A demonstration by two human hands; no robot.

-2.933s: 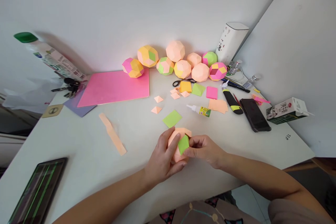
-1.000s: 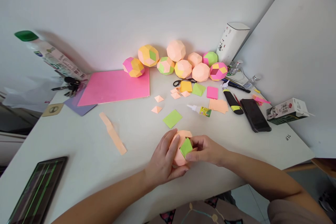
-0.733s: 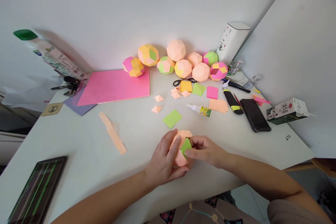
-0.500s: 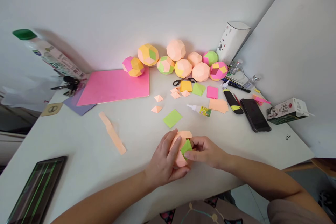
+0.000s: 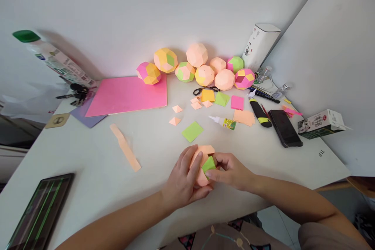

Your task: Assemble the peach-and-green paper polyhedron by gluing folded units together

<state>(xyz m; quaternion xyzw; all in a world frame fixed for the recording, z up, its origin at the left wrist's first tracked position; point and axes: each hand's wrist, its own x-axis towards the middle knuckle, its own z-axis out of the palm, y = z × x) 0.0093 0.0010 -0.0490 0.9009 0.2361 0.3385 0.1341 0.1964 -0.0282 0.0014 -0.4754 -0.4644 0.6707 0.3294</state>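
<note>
Near the table's front edge my left hand (image 5: 181,181) curls around a peach paper ball (image 5: 201,175) and holds it just above the white table (image 5: 96,164). A small green paper piece (image 5: 208,163) sits against the ball's upper right side, and my right hand (image 5: 231,172) pinches it there with thumb and fingers. A loose green paper square (image 5: 192,131) lies flat just beyond my hands. A glue bottle (image 5: 224,122) lies to its right.
Several finished paper balls (image 5: 205,71) line the back wall. A pink sheet (image 5: 129,95), scissors (image 5: 200,91), folded peach pieces (image 5: 175,115), a peach strip (image 5: 125,148), a phone (image 5: 284,128), a carton (image 5: 320,123), keys (image 5: 74,94) and a tablet (image 5: 38,211) lie around.
The green piece, earlier lower on the ball's front, now sits higher and more tucked in under my right fingers. Both hands have stayed in place.
</note>
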